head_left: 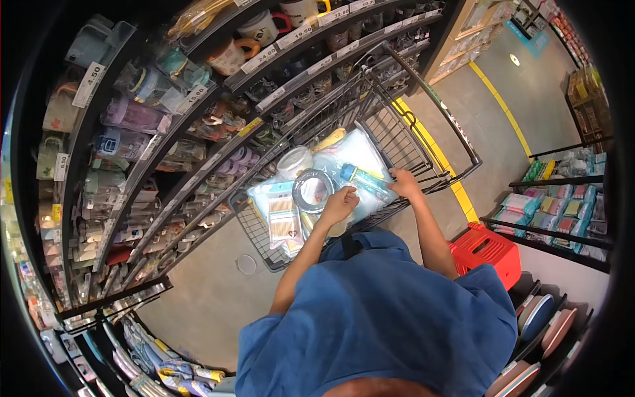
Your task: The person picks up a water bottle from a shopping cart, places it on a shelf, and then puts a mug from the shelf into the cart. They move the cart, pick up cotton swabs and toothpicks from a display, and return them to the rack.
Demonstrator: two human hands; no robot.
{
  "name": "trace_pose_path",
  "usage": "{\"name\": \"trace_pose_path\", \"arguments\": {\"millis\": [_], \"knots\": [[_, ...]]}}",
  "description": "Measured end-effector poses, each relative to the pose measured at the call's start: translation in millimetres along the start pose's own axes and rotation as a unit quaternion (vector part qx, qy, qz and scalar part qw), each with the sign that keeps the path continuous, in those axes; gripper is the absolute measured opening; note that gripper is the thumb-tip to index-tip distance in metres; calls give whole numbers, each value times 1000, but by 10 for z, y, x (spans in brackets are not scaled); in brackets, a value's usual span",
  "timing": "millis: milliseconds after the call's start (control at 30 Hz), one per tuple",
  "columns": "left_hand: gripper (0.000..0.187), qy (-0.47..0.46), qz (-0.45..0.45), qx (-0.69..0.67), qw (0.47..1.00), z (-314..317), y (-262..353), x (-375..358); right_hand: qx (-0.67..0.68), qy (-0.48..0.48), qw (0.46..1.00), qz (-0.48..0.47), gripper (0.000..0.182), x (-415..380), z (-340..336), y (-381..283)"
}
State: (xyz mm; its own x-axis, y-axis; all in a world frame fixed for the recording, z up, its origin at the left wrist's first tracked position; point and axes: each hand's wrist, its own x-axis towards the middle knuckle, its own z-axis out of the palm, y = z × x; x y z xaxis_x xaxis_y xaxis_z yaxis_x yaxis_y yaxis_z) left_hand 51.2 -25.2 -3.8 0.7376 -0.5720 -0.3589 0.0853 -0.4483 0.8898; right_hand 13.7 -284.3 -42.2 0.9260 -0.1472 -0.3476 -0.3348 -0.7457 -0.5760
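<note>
A black wire shopping cart (254, 228) stands in front of me, loaded with packaged goods. My left hand (340, 204) is closed at the right edge of a round dark-rimmed item (313, 190); what its fingers hold, if anything, is hidden. My right hand (405, 183) has its fingers curled at the right end of a clear package with blue and yellow parts (362, 177). Under that package is a large white and pale blue bag (354, 151). A pack of cotton swabs (284, 218) lies at the near left, and a clear round container (295, 161) sits behind the dark-rimmed item.
Shelves of cups and bottles with price tags (192, 99) curve along the left. A red basket (486, 255) is beside my right elbow. Racks of packaged goods (562, 208) stand at the right, plates (536, 317) below them. A clear round lid-like object (247, 264) shows near the cart's left corner.
</note>
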Motion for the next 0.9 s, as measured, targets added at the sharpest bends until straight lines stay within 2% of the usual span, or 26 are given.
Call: {"name": "trace_pose_path", "arguments": {"millis": [33,100,133,167,233,267,300,367,400,467,533,567,633,700,767,800,833,867,900], "knots": [[37,1,-3,3,1000,77,-142,90,3,-2,1000,-2,49,20,12,81],[45,-21,-7,-113,993,207,-339,313,11,-5,1000,1,53,72,31,226],[40,-22,-86,-192,977,218,-149,330,-4,-21,1000,-9,51,103,83,301],[40,-14,-85,-192,978,276,-160,384,-4,-23,1000,-17,51,126,155,339],[18,39,-215,-306,927,421,-369,609,25,-51,996,-74,49,276,328,361],[13,11,-248,-329,911,444,-500,728,18,-63,995,-81,46,373,414,340],[12,-15,-278,-355,892,467,-580,805,10,-77,993,-91,43,441,481,298],[17,53,-335,-368,866,543,-437,815,4,-103,992,-79,47,531,508,157],[17,46,-341,-395,852,623,-655,936,5,-115,989,-89,48,581,536,144],[22,48,-341,-429,835,686,-883,1012,1,-131,985,-110,50,649,621,164],[47,76,-382,-433,813,725,-780,1044,51,-186,980,-49,50,738,674,228],[47,82,-374,-437,814,729,-740,1062,46,-184,980,-58,50,756,696,271],[73,31,-373,-485,790,660,-620,1028,87,-173,979,-57,58,736,749,298],[78,33,-371,-469,800,606,-431,1004,91,-159,982,-40,58,677,728,255],[81,18,-351,-408,843,585,-326,1000,94,-146,985,-20,58,541,582,141],[90,0,-343,-392,854,528,-141,958,139,-122,983,-19,57,420,414,30],[90,4,-340,-395,853,523,-63,912,182,-98,978,-19,56,349,297,-45],[94,18,-311,-391,866,517,7,852,178,-102,978,-24,56,318,252,-57],[98,33,-281,-388,877,509,83,781,155,-69,983,-69,57,277,224,-47]]}}
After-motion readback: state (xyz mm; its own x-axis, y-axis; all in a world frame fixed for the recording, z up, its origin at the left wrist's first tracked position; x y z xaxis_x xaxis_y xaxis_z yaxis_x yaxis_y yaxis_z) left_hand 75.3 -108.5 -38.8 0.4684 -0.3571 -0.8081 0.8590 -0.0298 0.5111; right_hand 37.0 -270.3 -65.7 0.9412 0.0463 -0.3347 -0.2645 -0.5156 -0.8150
